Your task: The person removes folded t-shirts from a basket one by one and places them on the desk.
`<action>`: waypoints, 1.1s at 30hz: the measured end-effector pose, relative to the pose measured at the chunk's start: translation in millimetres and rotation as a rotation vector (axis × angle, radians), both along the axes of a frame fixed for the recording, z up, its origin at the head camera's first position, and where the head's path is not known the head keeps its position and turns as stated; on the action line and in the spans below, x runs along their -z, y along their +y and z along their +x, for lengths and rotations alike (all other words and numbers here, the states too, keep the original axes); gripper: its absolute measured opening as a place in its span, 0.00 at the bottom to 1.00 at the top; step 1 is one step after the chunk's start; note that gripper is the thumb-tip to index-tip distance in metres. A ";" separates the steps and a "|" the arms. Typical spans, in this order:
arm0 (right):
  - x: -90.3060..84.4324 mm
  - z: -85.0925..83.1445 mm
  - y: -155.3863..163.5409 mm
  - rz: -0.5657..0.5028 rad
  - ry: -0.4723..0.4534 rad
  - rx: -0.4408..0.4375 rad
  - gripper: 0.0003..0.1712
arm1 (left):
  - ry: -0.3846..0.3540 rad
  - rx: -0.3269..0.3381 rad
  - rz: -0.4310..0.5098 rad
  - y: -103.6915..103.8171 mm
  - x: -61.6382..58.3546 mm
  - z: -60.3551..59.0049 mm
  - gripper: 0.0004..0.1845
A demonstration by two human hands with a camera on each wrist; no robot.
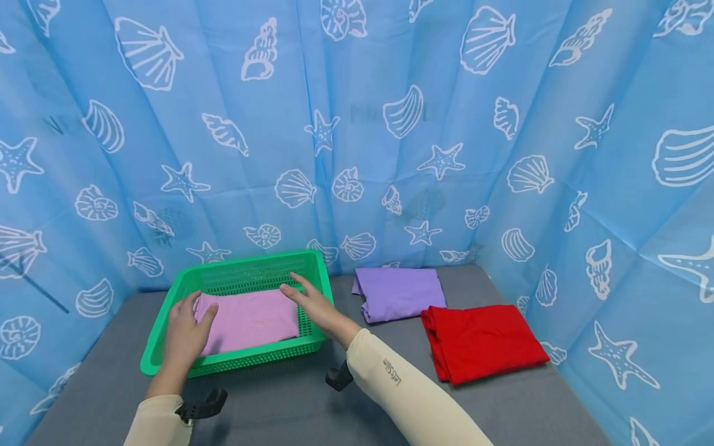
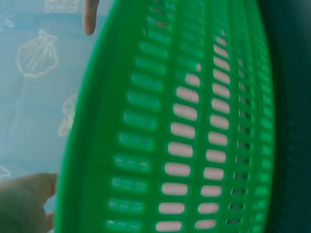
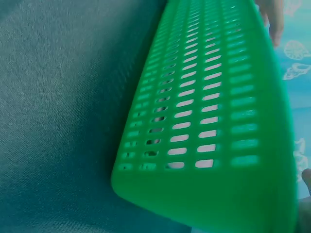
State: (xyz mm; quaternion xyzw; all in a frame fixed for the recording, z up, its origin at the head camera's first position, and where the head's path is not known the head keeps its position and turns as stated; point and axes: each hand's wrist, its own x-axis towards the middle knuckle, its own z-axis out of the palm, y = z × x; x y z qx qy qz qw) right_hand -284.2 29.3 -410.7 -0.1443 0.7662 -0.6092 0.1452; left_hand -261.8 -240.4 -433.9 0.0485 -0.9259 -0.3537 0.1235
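A folded pink cloth (image 1: 251, 319) lies flat inside a green plastic basket (image 1: 253, 356) with slotted sides. Over the basket's left part hovers my left hand (image 1: 188, 325), its fingers spread and overlapping the cloth's left edge in the head view. My right hand (image 1: 318, 306) is above the basket's right end, fingers extended and nothing held. Both wrist views are filled mostly by the basket's slotted wall (image 2: 180, 131), with the pink showing through the holes; part of the left hand (image 2: 24, 199) appears at the lower left of its view.
Right of the basket lies a folded purple cloth (image 1: 398, 294). A folded red cloth (image 1: 485, 341) sits nearer, towards the table's right edge. The grey table (image 1: 279, 409) is bordered by a blue shell-patterned curtain (image 1: 357, 155) at the back and sides.
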 end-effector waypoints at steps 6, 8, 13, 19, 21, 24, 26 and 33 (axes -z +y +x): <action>4.0 -7.8 -12.4 0.043 -0.045 0.038 0.44 | -0.167 0.032 -0.076 -15.6 -1.2 -14.1 0.40; 7.0 -10.1 -16.0 0.068 -0.052 0.050 0.43 | -0.218 0.080 -0.087 -23.3 0.9 -20.2 0.42; 15.6 -14.4 -23.6 0.097 -0.093 0.075 0.37 | -0.326 0.158 -0.060 -37.0 7.6 -31.4 0.47; 23.1 -22.4 -25.6 0.078 -0.194 0.076 0.35 | -0.392 0.203 0.081 -39.9 7.6 -35.3 0.51; 24.2 -25.1 -26.1 0.083 -0.216 0.083 0.37 | -0.426 0.226 0.147 -40.1 6.9 -35.9 0.51; 25.5 -28.5 -27.0 0.092 -0.247 0.098 0.38 | -0.483 0.257 0.238 -40.0 5.6 -37.2 0.50; 26.7 -30.0 -27.9 0.101 -0.255 0.108 0.38 | -0.512 0.262 0.274 -40.1 5.3 -38.1 0.50; 31.0 -31.9 -32.0 0.128 -0.250 0.117 0.38 | -0.526 0.240 0.313 -42.3 10.7 -40.5 0.53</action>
